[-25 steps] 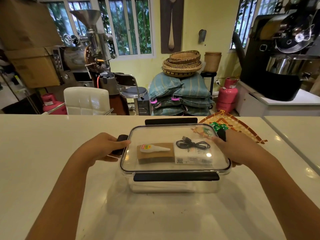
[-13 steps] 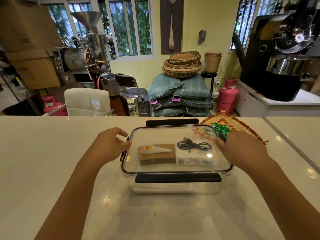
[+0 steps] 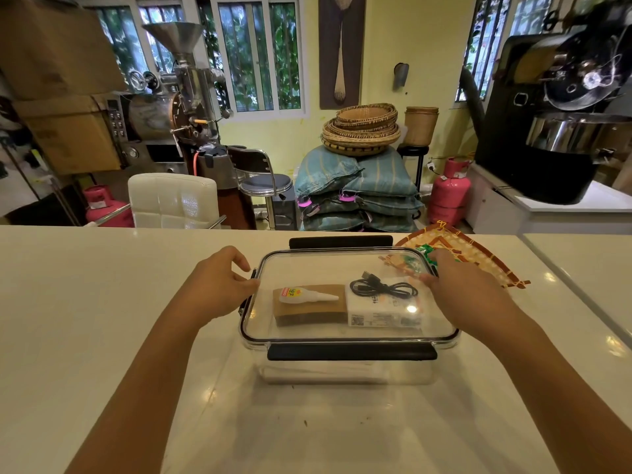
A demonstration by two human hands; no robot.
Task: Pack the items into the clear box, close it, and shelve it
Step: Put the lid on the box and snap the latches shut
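A: Where's the clear box (image 3: 349,374)?
B: Centre of frame, low on the white counter (image 3: 85,319). Lid (image 3: 318,268) is on top of it.

A: Items?
B: Inside, seen through the lid: small glue bottle (image 3: 306,295) lying on a brown cardboard piece (image 3: 309,311), black cable (image 3: 381,288) coiled on a white packet (image 3: 383,313). Packing looks done.

A: Latches?
B: Near black clip (image 3: 352,351) looks folded down. Far clip (image 3: 341,241) sticks up at the back edge, looks not snapped yet. Side clips mostly hidden by the hands, can't tell.

A: Left hand (image 3: 219,289)?
B: At the box's left edge, fingers loosely curled, thumb touching the rim by the side clip. Not gripping anything that I can see.

A: Right hand (image 3: 468,295)?
B: On the right edge, fingers draped over the rim. Whether it's pinching a clip, can't tell, the hand covers it.

A: Anything else near?
B: Woven mat (image 3: 478,258) with a green wrapper (image 3: 425,250), right of centre, just behind the right hand.

A: Progress?
B: I'd say late in the closing step. Left: finish the clips, lift, shelve. No shelf identifiable in view.
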